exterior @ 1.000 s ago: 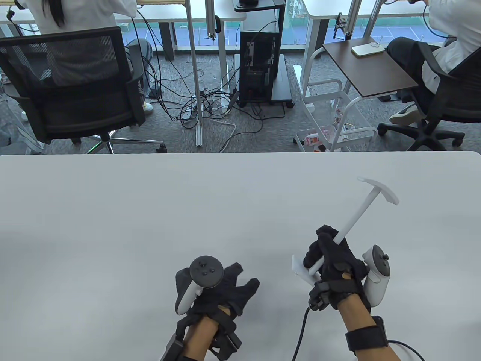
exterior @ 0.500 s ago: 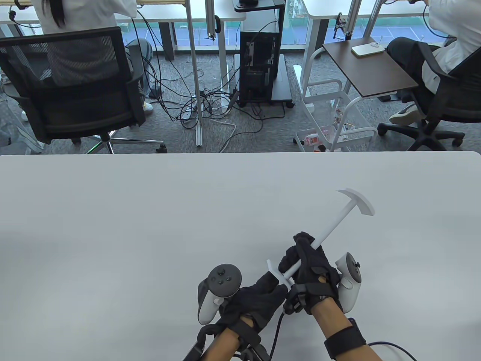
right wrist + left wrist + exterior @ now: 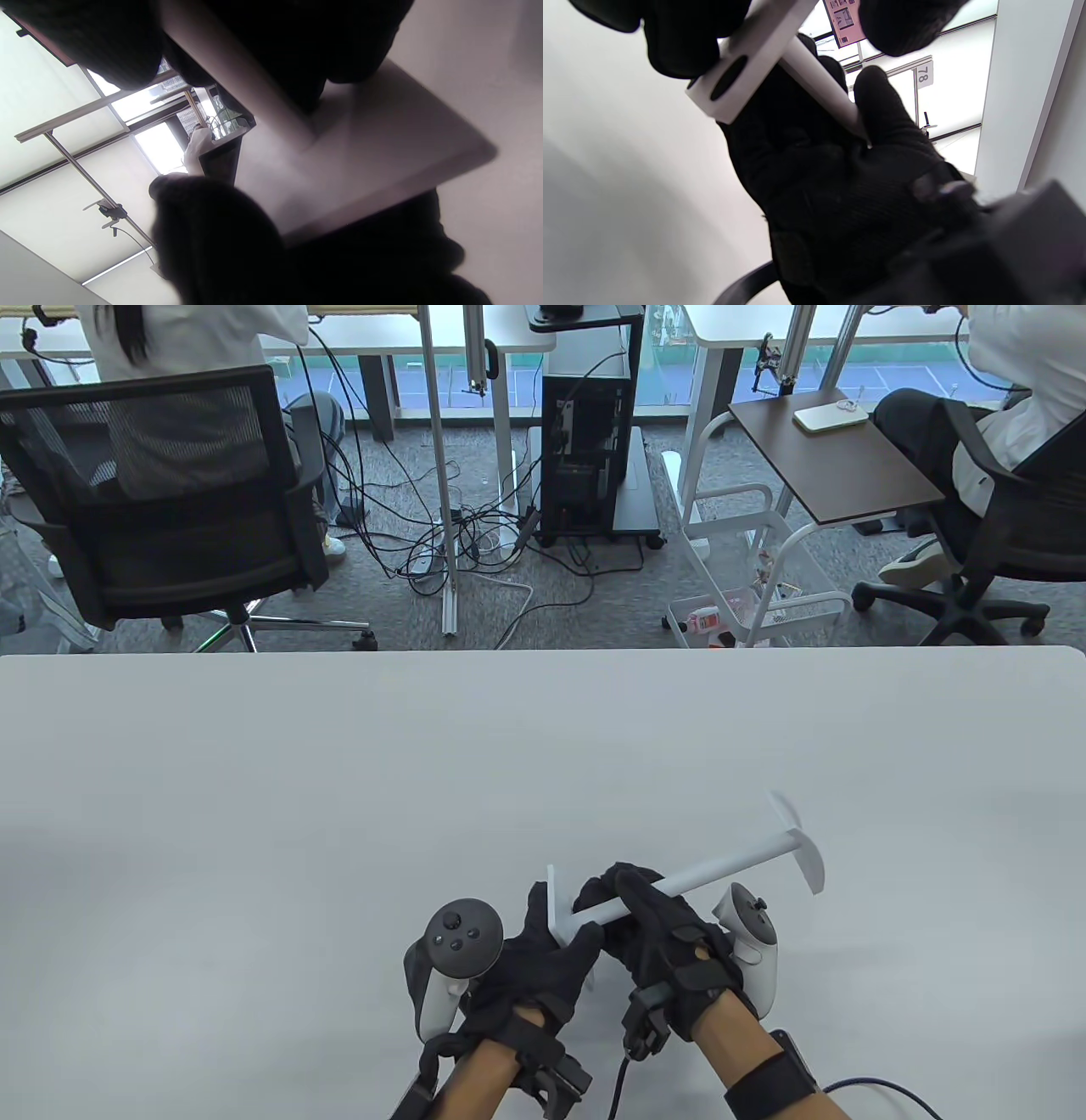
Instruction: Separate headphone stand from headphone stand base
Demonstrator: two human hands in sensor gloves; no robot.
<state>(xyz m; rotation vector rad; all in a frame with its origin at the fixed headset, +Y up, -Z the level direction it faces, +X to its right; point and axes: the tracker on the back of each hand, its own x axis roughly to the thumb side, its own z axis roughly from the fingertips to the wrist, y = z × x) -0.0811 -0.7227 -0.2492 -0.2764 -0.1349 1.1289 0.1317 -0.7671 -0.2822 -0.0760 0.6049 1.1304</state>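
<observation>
White table point(image 3: 339, 780): L hand point(image 3: 543, 967) grips base point(image 3: 557, 903), R hand point(image 3: 653, 929) stand point(image 3: 730, 861).

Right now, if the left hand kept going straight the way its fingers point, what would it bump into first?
The left hand points up and right, and its fingers already touch the white headphone stand base. Going on, it would likely push that plate toward the right hand, which grips the headphone stand.

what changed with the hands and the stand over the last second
The right hand swung the stand from steeply tilted to nearly level and carried it left. The left hand, flat on the table before, rose and gripped the base. The right hand's grip on the pole stayed; stand and base remain joined.
</observation>
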